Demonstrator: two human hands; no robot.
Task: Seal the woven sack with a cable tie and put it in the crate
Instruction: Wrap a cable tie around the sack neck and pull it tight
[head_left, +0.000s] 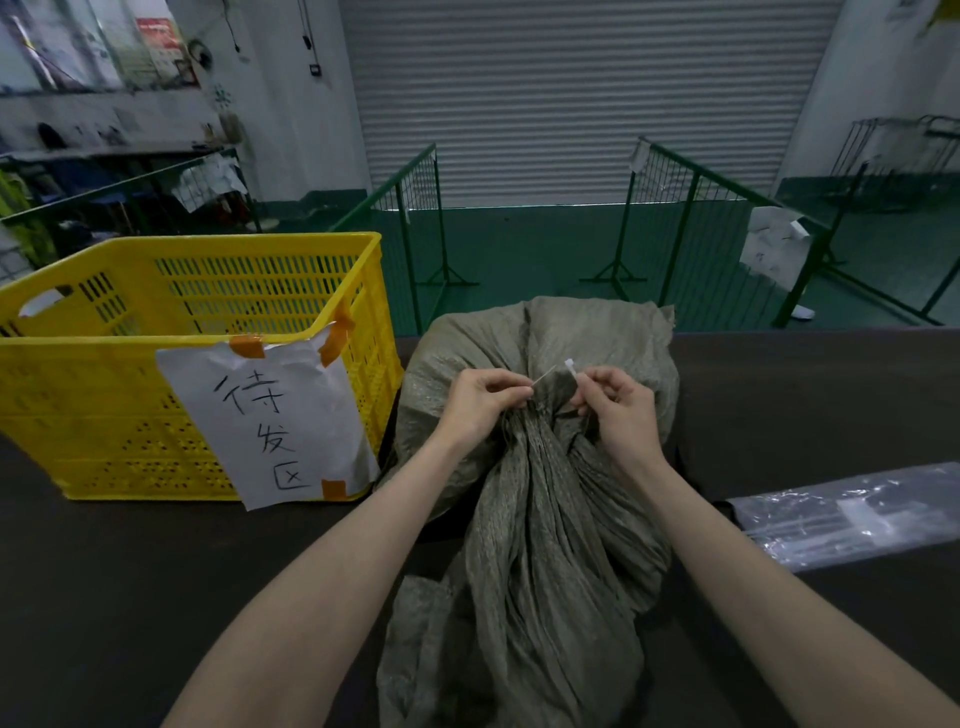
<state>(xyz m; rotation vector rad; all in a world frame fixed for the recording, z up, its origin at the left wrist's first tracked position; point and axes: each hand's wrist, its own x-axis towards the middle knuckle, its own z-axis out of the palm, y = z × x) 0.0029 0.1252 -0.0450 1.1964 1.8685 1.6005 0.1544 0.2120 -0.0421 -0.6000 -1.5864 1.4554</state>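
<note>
A grey-green woven sack (524, 545) lies on the dark table, its neck gathered into a bunch under both hands. A thin white cable tie (556, 370) arches over the gathered neck. My left hand (480, 397) pinches the tie's thin tail on the left. My right hand (615, 402) pinches the end with the small white head on the right. The yellow slatted crate (130, 374) stands to the left of the sack, open at the top, with a taped paper label on its front.
A clear plastic bag of cable ties (852, 514) lies on the table at the right. Beyond the table's far edge stand green metal barrier frames (691, 218) and a closed roller shutter (571, 98). Cluttered shelves line the left wall.
</note>
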